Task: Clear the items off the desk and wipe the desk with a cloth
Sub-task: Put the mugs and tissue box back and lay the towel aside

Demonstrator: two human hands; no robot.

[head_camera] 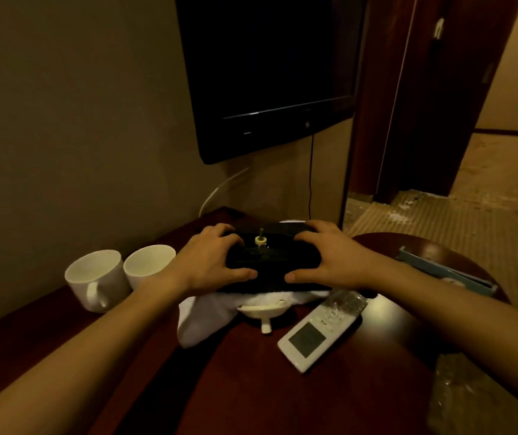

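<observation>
Two bare forearms reach in from the bottom corners of the frame over the dark red tabletop. Low and right of centre lies a white remote control, with a white cloth to its left and a small white dish touching the cloth's edge. At centre the left hand and right hand each have a closed grip on one end of a black tray, thumbs at the near edge and fingers curled over the far side. Left of centre stand two white mugs, side by side. A blue box sits at right. Above, a dark television hangs on the wall.
</observation>
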